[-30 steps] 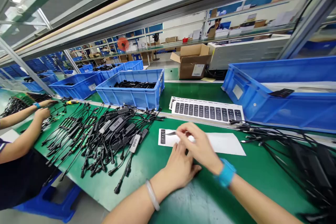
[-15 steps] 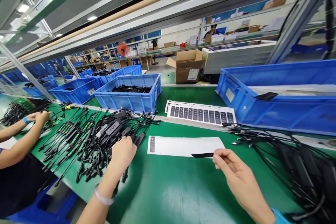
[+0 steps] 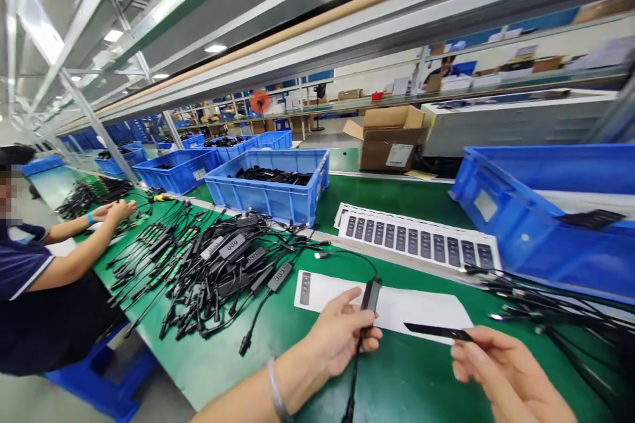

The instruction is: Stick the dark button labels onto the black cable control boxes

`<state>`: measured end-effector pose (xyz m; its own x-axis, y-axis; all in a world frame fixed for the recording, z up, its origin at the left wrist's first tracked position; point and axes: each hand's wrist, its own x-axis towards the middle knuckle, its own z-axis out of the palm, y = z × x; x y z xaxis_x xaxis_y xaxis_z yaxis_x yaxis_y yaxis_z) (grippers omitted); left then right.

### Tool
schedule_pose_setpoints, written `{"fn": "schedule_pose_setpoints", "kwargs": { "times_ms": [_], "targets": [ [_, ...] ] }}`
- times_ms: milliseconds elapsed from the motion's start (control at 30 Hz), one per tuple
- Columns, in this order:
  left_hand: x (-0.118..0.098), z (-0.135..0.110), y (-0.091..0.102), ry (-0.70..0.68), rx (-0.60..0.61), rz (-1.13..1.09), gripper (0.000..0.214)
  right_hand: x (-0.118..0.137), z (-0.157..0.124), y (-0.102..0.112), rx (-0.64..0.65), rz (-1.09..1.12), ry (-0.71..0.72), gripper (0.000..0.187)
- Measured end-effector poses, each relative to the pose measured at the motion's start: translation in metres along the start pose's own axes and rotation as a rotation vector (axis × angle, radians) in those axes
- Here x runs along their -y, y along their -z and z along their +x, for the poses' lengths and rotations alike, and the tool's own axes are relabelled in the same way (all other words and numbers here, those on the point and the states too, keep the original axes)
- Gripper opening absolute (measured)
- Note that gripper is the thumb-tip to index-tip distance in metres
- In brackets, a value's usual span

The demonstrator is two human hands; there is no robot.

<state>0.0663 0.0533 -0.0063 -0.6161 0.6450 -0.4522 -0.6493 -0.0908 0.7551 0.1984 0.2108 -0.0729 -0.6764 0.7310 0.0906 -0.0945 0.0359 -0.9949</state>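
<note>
My left hand (image 3: 342, 330) is closed around a small black cable controller box (image 3: 370, 296), whose cables trail from both ends. Between the thumb and fingers of my right hand (image 3: 501, 360) is a thin black label sticker (image 3: 431, 330), seen nearly edge-on and apart from the box. Under and behind both hands lies a white backing sheet (image 3: 421, 307) with one dark label (image 3: 305, 289) left at its left end. Farther back, another sheet carries a row of dark labels (image 3: 414, 241). A heap of black controllers with cables (image 3: 233, 251) spreads to the left.
Blue bins (image 3: 270, 192) stand along the back of the green table (image 3: 278, 370), and a larger blue bin (image 3: 536, 211) is at the right. Black cables (image 3: 540, 307) lie at the right edge. A co-worker (image 3: 44, 277) sits at the left, and an open carton (image 3: 389, 139) stands behind.
My left hand has moved right from the heap, bringing a controller box with its cables over beside the white sheet. My right hand still holds the label. The view has shifted left.
</note>
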Motion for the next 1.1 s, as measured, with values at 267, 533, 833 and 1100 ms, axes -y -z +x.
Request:
{"fn": "schedule_pose_setpoints", "kwargs": {
  "times_ms": [267, 533, 833, 1100],
  "targets": [
    [0.024, -0.016, -0.003, 0.159, 0.165, 0.038, 0.059, 0.039, -0.006, -0.022, 0.020, 0.262, -0.110, 0.042],
    [0.031, -0.024, -0.006, 0.131, 0.318, 0.173, 0.063, 0.037, -0.009, -0.024, 0.164, 0.169, -0.080, 0.031],
    [0.035, -0.027, -0.007, 0.160, 0.424, 0.167, 0.071, 0.051, -0.016, -0.025, 0.226, 0.120, -0.117, 0.031],
    [0.035, -0.026, -0.006, 0.151, 0.472, 0.144, 0.062, 0.050, -0.017, -0.024, 0.209, 0.101, -0.123, 0.026]
  ]
}}
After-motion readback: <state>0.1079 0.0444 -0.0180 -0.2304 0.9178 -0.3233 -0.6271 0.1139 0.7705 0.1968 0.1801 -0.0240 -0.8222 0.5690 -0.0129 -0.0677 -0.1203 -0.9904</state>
